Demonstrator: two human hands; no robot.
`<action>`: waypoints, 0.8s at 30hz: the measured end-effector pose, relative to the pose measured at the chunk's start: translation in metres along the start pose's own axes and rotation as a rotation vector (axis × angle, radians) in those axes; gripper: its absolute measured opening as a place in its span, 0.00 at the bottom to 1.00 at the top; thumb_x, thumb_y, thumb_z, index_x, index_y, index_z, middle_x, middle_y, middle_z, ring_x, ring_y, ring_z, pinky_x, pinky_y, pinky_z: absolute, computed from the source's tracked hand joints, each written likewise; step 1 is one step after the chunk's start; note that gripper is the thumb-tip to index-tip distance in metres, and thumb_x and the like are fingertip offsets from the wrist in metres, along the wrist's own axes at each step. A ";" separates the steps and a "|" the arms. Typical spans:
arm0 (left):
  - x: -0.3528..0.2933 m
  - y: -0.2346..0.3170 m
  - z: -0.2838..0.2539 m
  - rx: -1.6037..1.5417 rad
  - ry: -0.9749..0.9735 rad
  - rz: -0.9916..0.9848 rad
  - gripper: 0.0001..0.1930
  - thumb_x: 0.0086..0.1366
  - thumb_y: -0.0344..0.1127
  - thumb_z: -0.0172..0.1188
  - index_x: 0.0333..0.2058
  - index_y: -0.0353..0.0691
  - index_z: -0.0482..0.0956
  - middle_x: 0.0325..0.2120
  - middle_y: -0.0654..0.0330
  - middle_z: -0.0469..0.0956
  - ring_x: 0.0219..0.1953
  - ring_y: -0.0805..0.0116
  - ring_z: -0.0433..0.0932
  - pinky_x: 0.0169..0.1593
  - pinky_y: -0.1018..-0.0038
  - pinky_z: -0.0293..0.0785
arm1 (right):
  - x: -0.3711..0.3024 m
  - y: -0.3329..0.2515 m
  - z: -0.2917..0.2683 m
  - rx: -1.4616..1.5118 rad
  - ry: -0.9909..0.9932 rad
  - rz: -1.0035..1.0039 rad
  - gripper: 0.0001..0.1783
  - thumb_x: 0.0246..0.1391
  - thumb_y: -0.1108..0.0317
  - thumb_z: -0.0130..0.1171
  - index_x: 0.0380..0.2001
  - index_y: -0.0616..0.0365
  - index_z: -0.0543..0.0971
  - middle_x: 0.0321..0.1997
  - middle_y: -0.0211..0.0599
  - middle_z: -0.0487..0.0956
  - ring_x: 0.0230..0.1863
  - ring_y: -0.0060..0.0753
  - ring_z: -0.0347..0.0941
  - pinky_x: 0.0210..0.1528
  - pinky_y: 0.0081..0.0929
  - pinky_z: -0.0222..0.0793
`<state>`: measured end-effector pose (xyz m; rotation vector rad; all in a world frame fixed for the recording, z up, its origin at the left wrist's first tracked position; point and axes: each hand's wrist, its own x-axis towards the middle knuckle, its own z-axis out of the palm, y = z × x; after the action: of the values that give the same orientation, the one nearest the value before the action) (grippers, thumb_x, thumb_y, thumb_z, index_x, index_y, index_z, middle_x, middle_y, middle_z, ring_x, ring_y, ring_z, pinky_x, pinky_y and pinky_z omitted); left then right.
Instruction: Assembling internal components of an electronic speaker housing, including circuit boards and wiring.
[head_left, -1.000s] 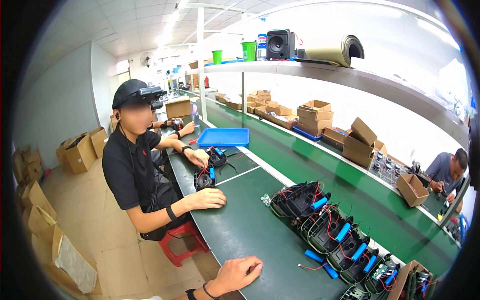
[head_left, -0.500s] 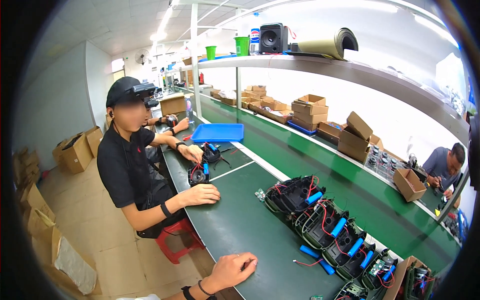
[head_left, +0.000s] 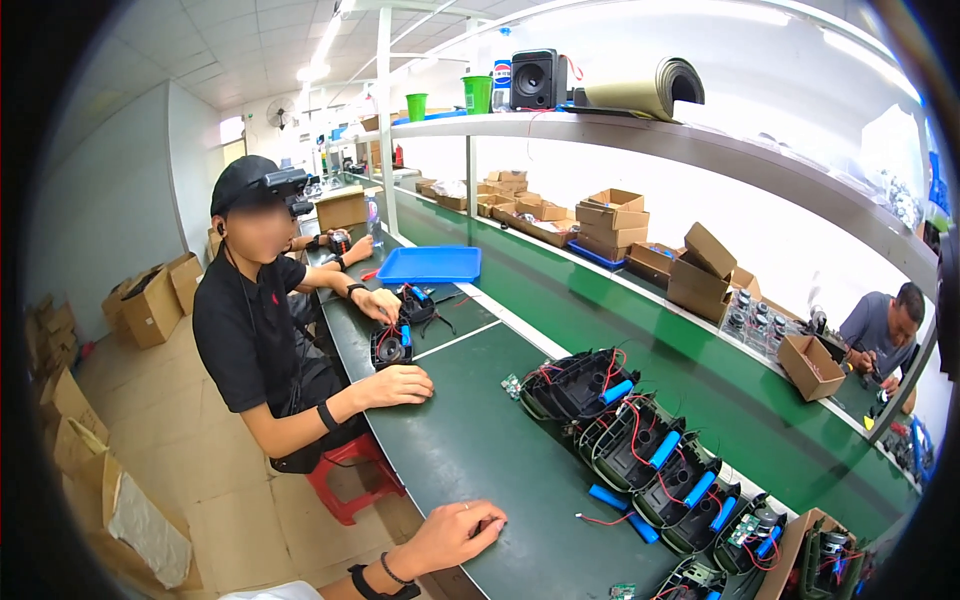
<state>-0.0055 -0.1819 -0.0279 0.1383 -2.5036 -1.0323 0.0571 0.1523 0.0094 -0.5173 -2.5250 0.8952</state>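
Compared with the frame of a second ago, your whole view is shifted: bench and parts sit slightly farther left and higher, more of your left wrist shows, and a green circuit board appears at the lower edge. Your left hand rests on the dark green bench, near its edge, back upward, with a dark beaded bracelet and a black band at the wrist. Its fingers curl inward; you cannot tell from this angle whether they close fully or hold anything. Your right hand lies outside the view.

To the right of your left hand, apart from it, lie two loose blue cylinders, one with a red lead beside it. Beyond them, a slanting row of open green-and-black housings lines the belt side of the bench; blue cylinders and red wires show in several. A cardboard carton stands at the row's near end.

Farther along the bench, a co-worker in black rests one hand on the surface; the other is at red wires above a round speaker. Past these lies a blue tray.
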 end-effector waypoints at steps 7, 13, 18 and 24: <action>0.062 -0.053 -0.061 -0.322 0.183 -0.227 0.16 0.80 0.45 0.50 0.34 0.44 0.75 0.26 0.69 0.71 0.22 0.79 0.67 0.27 0.77 0.68 | -0.002 0.029 0.022 0.089 0.018 -0.101 0.26 0.54 0.70 0.66 0.56 0.67 0.76 0.54 0.56 0.78 0.57 0.58 0.74 0.64 0.47 0.67; 0.040 0.027 -0.037 -0.375 -0.115 -0.052 0.21 0.74 0.46 0.62 0.58 0.39 0.78 0.27 0.68 0.76 0.27 0.81 0.73 0.31 0.80 0.70 | -0.003 0.034 0.029 0.096 0.054 -0.274 0.30 0.53 0.69 0.68 0.59 0.64 0.74 0.57 0.56 0.76 0.59 0.61 0.72 0.65 0.48 0.66; -0.001 0.060 0.070 -0.131 -0.291 0.305 0.14 0.70 0.38 0.63 0.50 0.39 0.83 0.40 0.52 0.84 0.44 0.53 0.82 0.51 0.58 0.78 | 0.002 0.043 0.000 0.129 0.154 -0.180 0.29 0.57 0.65 0.67 0.58 0.69 0.74 0.54 0.55 0.77 0.54 0.56 0.75 0.62 0.43 0.69; -0.014 0.079 0.067 -0.102 -0.066 0.262 0.07 0.69 0.33 0.60 0.41 0.37 0.82 0.33 0.49 0.79 0.38 0.48 0.78 0.43 0.60 0.75 | -0.002 0.049 0.014 0.101 0.104 -0.272 0.31 0.62 0.60 0.65 0.62 0.68 0.69 0.57 0.58 0.74 0.55 0.56 0.74 0.60 0.45 0.70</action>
<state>-0.0154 -0.0784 -0.0210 -0.2516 -2.4381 -1.0656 0.0622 0.1798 -0.0328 -0.1778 -2.3685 0.8637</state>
